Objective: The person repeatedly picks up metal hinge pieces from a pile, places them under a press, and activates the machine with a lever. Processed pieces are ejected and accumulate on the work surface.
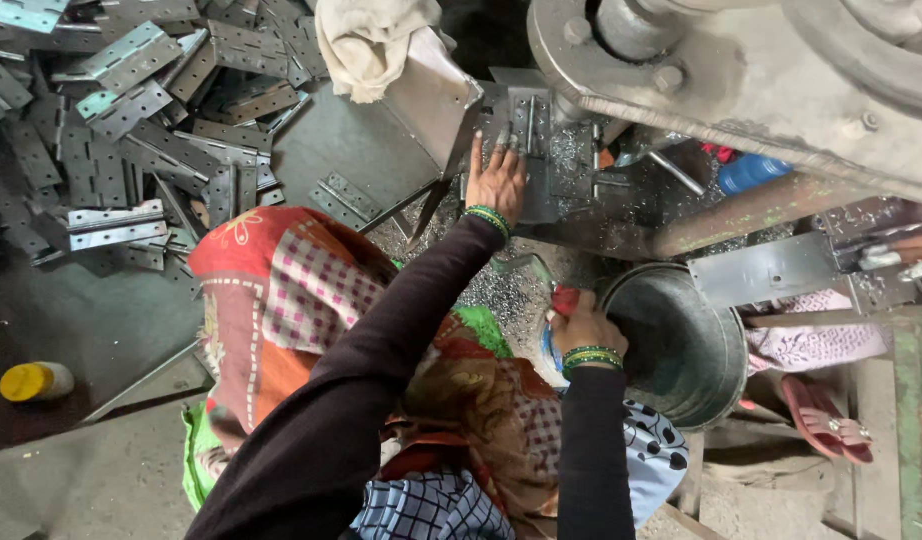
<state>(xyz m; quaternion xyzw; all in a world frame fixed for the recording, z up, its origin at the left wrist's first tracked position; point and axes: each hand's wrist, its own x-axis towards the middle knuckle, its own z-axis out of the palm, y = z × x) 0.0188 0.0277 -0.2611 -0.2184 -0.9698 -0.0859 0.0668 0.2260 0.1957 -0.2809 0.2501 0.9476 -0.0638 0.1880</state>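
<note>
Grey workshop floor fills the left of the frame, heaped at upper left with flat metal hinges (131, 110), and a yellow-capped bottle (36, 381) lies at lower left. Near top centre the left hand (497, 182) lies flat, fingers spread, on a hinge plate (526, 135) set on the bed of a heavy press machine (741, 70); the plate sits under and just above the fingertips. Below it, right of centre, the right hand (584, 330) is closed around a small red-and-blue object (559, 305) (too hidden to identify), just beside the rim of a steel bucket (681, 350). Another person's hand (921, 250) shows at the right edge.
</note>
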